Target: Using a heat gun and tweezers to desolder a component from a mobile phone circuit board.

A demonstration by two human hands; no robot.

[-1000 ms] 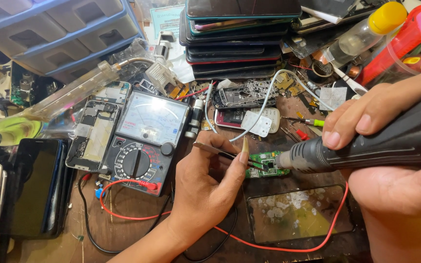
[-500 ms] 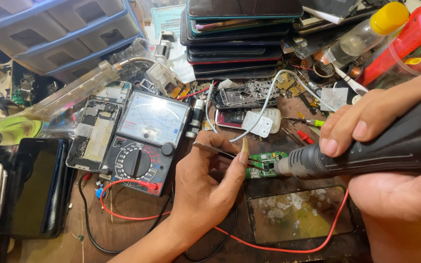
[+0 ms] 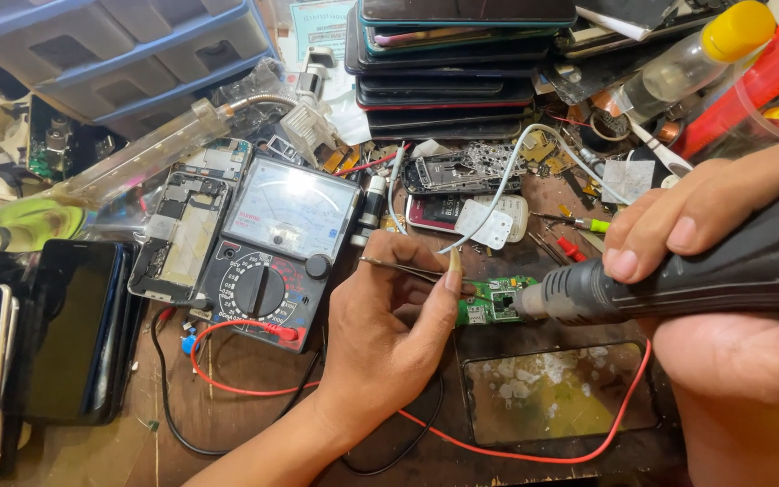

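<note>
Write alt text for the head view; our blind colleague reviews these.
The right hand aims a black hot-air tool at a small green circuit board while the left hand holds tweezers beside it, an analog multimeter nearby.

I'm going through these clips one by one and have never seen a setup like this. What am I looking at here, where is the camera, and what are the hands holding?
There is no machine here: a person works with two bare hands, and the single camera sits on their head, looking down at a cluttered wooden workbench.

The left hand pinches thin metal tweezers, whose tips reach to a small green circuit board. The right hand grips a thick black handheld tool; its grey nozzle points at the same board.

Around them lie a black analogue multimeter with a round dial, its red lead wire looping across the bench, an opened phone frame, a dark phone lying flat, a stack of phones at the back, and a clear plastic bottle with a yellow cap.
</note>
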